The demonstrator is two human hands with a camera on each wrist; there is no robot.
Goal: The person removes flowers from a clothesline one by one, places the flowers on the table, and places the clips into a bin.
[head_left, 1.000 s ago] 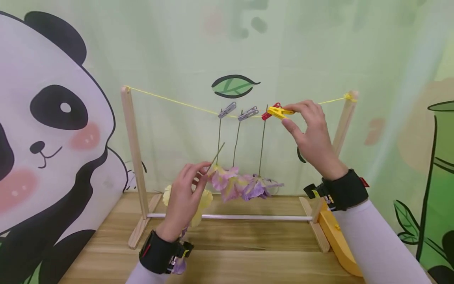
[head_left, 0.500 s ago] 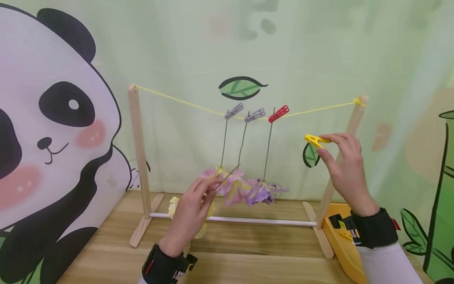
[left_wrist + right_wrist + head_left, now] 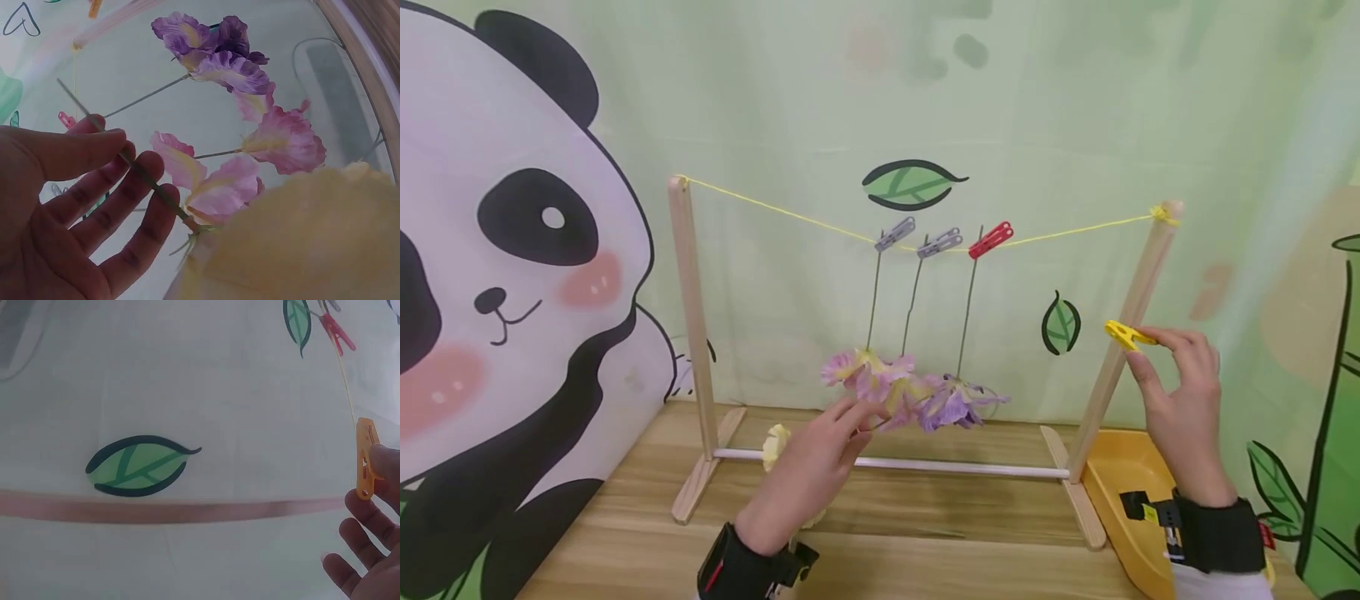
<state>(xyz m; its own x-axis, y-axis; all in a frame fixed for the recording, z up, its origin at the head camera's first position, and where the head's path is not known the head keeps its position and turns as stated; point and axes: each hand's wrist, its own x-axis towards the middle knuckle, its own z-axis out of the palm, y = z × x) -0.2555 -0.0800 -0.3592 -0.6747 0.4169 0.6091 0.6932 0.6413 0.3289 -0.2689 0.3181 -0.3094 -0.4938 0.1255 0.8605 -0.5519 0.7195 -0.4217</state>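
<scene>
My left hand point(image 3: 820, 454) pinches the thin green stem point(image 3: 147, 179) of a yellow artificial flower point(image 3: 300, 237) between thumb and fingers. The bloom hangs below that hand, mostly hidden by it in the head view. By the right post, my right hand point(image 3: 1183, 408) pinches a yellow clothespin point(image 3: 1126, 335) between thumb and fingertips. Along a yellow string point(image 3: 790, 215), two grey clothespins point(image 3: 895, 235) and a red clothespin point(image 3: 991, 240) hold flower stems. Two pink flowers point(image 3: 868, 375) and a purple flower point(image 3: 958, 404) hang from them upside down, just beyond my left fingers.
The string runs between a left wooden post point(image 3: 691, 317) and a right wooden post point(image 3: 1123, 358), joined low down by a white rod point(image 3: 962, 468). A yellow tray point(image 3: 1127, 467) sits beside the right foot. Behind stands a backdrop with a panda point(image 3: 535, 217).
My right hand has moved right and down, away from the red clothespin, still holding the yellow one. My left hand has shifted a little right, and its stem has tipped lower.
</scene>
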